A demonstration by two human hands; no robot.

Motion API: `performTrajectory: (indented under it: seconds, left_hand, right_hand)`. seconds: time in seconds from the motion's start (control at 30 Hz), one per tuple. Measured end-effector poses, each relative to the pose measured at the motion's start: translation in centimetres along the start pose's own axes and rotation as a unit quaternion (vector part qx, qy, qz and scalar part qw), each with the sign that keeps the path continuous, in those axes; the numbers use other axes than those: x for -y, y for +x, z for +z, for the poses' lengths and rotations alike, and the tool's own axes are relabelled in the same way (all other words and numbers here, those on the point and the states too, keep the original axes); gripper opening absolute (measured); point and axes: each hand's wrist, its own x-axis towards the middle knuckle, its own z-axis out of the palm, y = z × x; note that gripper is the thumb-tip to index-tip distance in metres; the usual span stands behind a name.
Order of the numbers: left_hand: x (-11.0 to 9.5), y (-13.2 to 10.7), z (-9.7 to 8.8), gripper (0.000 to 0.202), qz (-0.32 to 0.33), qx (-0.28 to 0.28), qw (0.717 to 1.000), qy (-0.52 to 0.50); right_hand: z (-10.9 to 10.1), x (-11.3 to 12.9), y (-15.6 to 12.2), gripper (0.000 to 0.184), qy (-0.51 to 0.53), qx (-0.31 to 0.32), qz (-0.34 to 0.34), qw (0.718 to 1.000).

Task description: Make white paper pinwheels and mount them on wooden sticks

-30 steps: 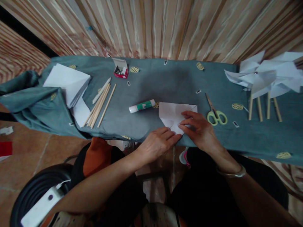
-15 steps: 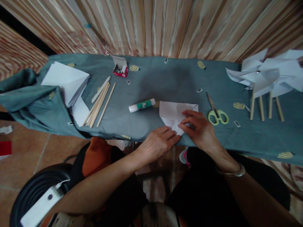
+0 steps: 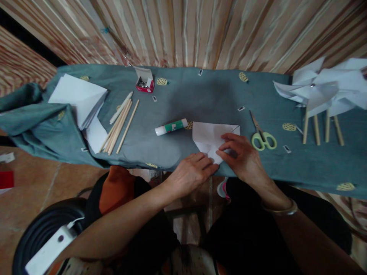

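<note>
A folded white paper [image 3: 208, 137] lies on the teal cloth at the table's near edge. My left hand [image 3: 191, 172] presses its fingertips on the paper's near point, fingers together and lying flat. My right hand [image 3: 241, 156] rests on the paper's right part, fingers curled and pinching down on a fold. A glue stick [image 3: 171, 127] with a green label lies just left of the paper. Green-handled scissors [image 3: 261, 135] lie just right of my right hand.
At left lie a stack of white paper [image 3: 77, 95] and several wooden sticks [image 3: 120, 124]. A small red box of pins [image 3: 145, 83] stands open at the back. Finished paper pinwheels [image 3: 321, 95] on sticks lie at right. A striped curtain hangs behind the teal-covered table [image 3: 200, 95].
Both hands stay on the folded paper almost unmoved. Only the view has shifted slightly.
</note>
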Motion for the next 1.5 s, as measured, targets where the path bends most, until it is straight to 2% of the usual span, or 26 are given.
performTrajectory:
  seconds: [0.17,0.6,0.73,0.83,0.93,1.1,1.33,1.5]
  left_hand:
    - [0.0,0.0,0.0,0.022,0.002,-0.021,1.000,-0.005]
    - [-0.1,0.1,-0.1,0.023,-0.003,0.015,1.000,0.004]
    - [-0.1,0.1,0.0,0.024,-0.006,0.016,1.000,0.007]
    - [-0.2,0.1,0.1,0.023,-0.007,0.012,1.000,0.004]
    - [-0.3,0.1,0.2,0.023,-0.007,-0.001,1.000,-0.006]
    - [-0.4,0.2,0.1,0.023,-0.012,-0.036,0.999,-0.029]
    - [0.0,0.4,0.2,0.025,-0.006,-0.042,0.999,-0.009]
    - [0.2,0.4,0.6,0.025,0.000,-0.053,0.999,-0.001]
  right_hand:
    - [0.0,0.0,-0.1,0.008,-0.004,-0.002,-0.010,1.000]
    - [-0.2,0.4,-0.2,0.019,-0.013,0.038,-0.037,0.999]
    - [0.0,0.5,-0.8,0.030,-0.024,0.044,-0.065,0.997]
    - [0.5,0.5,-1.6,0.045,-0.034,0.053,-0.054,0.997]
    - [0.7,0.5,-2.0,0.051,-0.045,0.058,-0.046,0.996]
    - [0.6,0.6,-1.5,0.047,-0.046,0.072,-0.047,0.995]
    - [0.9,0.4,-1.1,0.032,-0.056,0.060,-0.046,0.996]
    - [0.1,-0.6,-0.7,0.036,-0.030,0.049,-0.055,0.997]
